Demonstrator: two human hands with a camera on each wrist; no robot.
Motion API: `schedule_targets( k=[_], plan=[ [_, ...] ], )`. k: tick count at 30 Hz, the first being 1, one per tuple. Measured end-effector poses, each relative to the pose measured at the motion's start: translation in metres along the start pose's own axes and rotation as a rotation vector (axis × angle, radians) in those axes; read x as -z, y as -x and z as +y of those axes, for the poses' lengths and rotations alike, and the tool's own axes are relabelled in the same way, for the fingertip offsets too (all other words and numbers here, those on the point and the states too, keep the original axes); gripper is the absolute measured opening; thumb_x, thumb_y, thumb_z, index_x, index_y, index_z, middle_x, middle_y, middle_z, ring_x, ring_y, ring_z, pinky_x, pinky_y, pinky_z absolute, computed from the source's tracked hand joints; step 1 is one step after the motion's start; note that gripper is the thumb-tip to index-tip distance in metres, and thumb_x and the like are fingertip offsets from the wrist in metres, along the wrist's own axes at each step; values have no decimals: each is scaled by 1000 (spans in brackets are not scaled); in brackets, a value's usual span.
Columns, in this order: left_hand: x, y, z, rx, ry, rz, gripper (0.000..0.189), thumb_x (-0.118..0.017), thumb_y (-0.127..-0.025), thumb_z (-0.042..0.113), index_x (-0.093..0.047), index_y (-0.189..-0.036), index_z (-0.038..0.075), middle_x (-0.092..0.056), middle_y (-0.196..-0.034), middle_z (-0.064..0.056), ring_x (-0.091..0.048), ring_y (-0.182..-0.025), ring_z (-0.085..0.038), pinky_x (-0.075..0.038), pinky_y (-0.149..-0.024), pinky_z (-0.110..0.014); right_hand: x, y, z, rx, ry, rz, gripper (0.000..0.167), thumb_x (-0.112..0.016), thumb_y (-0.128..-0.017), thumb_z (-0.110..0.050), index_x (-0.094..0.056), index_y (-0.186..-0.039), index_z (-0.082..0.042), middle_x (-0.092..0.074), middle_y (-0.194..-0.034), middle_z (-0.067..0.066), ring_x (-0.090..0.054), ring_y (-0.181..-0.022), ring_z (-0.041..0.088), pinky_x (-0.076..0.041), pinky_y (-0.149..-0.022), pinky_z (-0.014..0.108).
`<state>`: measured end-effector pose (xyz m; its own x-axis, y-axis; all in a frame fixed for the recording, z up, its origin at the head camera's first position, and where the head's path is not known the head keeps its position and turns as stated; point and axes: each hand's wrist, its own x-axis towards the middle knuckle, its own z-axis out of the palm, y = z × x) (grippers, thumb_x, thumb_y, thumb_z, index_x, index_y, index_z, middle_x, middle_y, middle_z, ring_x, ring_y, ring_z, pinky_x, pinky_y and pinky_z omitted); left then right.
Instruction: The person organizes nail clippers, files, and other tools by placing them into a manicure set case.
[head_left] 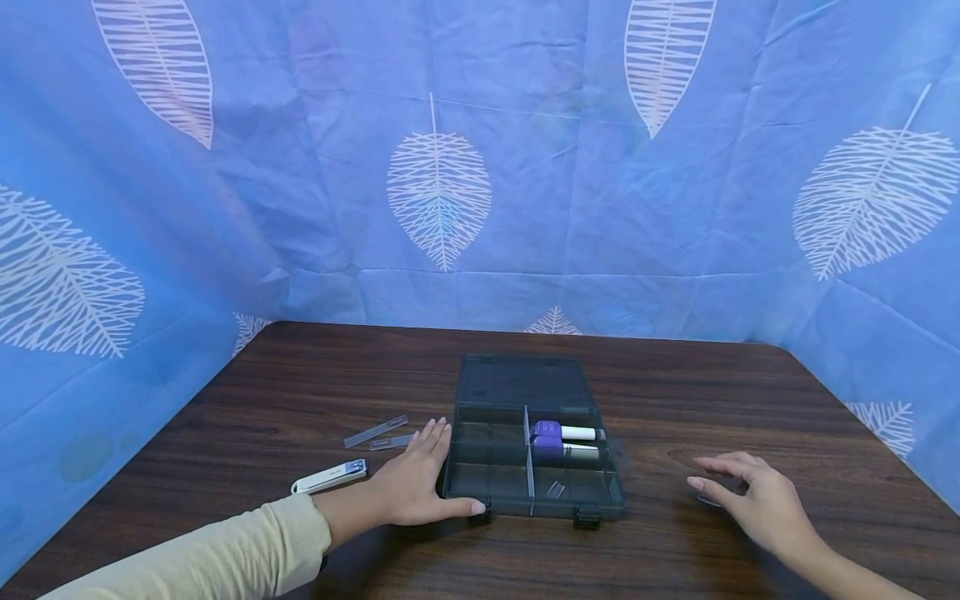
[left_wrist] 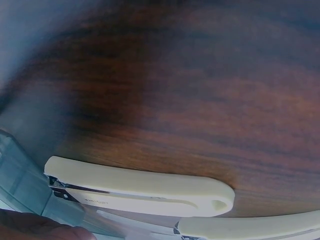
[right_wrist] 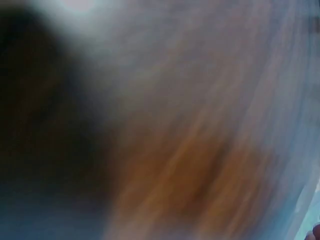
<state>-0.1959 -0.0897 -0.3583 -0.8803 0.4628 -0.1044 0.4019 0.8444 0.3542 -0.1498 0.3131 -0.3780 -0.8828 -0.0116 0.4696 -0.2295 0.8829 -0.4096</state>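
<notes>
A dark translucent compartment box (head_left: pixel 491 507) stands with its lid laid back. My left hand (head_left: pixel 416 479) lies spread along its left side, the thumb at the front edge. Two purple nail polish bottles with white caps, the rear one (head_left: pixel 549 429) and the front one (head_left: pixel 548 448), lie in its right half. A small clear piece (head_left: pixel 556 490) sits in the front right compartment. Right of the box, my right hand (head_left: pixel 757 500) hovers with bent fingers, thumb and forefinger apart, over a small clear thing (head_left: pixel 708 500) on the table, partly hidden by the thumb.
A white nail clipper (head_left: pixel 330 477) lies left of my left hand, also seen as a cream nail clipper (left_wrist: pixel 140 187) in the left wrist view. Behind it are two clear strips, one farther back (head_left: pixel 375 431) and one (head_left: pixel 391 442) by my fingertips. Blue leaf-patterned cloth (head_left: pixel 337 200) surrounds the wooden table (head_left: pixel 352 350).
</notes>
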Motion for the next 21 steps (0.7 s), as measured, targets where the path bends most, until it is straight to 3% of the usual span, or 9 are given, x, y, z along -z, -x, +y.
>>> schedule_targets(
  k=[5, 21],
  plan=[
    [0, 0, 1, -6, -1, 2, 105, -54, -78, 70, -16, -148, 1, -12, -155, -17, -10, -144, -31, -22, -112, -50, 4, 7, 17, -73, 28, -82, 29, -76, -76, -20, -71, -97, -2, -67, -93, 13, -36, -56, -4, -35, -50, 20],
    [1, 1, 1, -5, 3, -4, 106, -53, -77, 71, -16, -148, 1, -12, -156, -16, -10, -144, -31, -23, -112, -51, 4, 16, 32, -93, 42, -112, 18, -77, -72, -12, -74, -88, -7, -66, -84, 6, -36, -56, -4, -33, -49, 20]
  ],
)
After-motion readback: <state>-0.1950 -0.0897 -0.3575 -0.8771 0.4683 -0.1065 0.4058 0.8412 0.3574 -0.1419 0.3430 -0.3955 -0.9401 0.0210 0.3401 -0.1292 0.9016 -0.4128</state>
